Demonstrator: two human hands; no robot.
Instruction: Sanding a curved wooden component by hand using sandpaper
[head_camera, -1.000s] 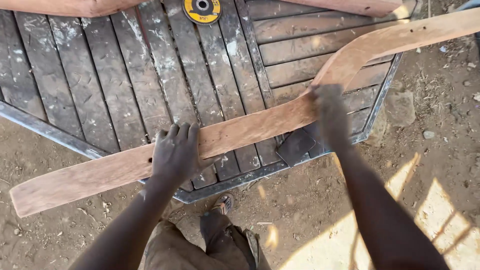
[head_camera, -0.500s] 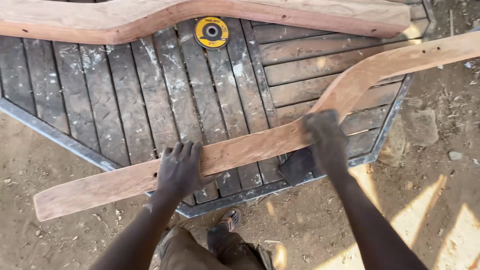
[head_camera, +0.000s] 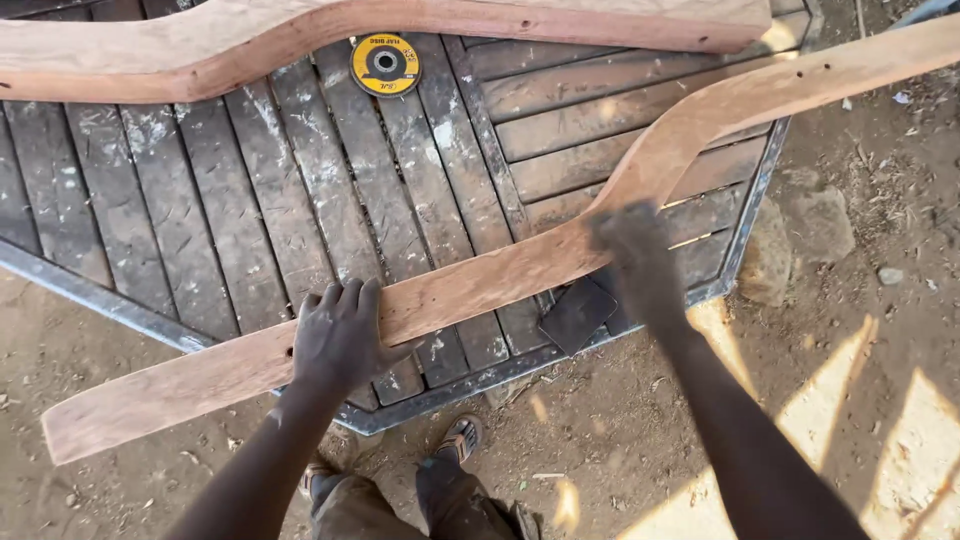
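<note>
- Viewed from above, we see a long curved wooden piece (head_camera: 480, 285) lying aslant across the near edge of a dark slatted surface (head_camera: 200, 220), its lower end jutting past the metal rim over the dirt ground (head_camera: 850, 330) and its upper end running out of the frame at top right.
- Our left hand (head_camera: 340, 335) lies over the piece toward its lower end, fingers spread across the top face and thumb at the near edge: a loose, half-open grip that presses more than it clasps.
- Our right hand (head_camera: 630, 245) sits at the bend of the piece. It is blurred, so we cannot tell whether its fingers close around the wood or merely rest flat on it.
- A small dark rectangular pad (head_camera: 578, 313), perhaps an abrasive sheet, lies on the surface just below the piece, near the right hand.
- A second curved wooden piece (head_camera: 300, 40) rests along the far side, with a yellow-labelled grinding disc (head_camera: 385, 65) just beside it.
- We judge that steadying the piece goes best with both hands well apart, as shown, so that the overhanging end cannot tip; the left hand should bear down over the rim, where the surface gives support.
- Our sandalled feet (head_camera: 460, 440) stand close beneath the overhang, so we should keep the piece from sliding off.
</note>
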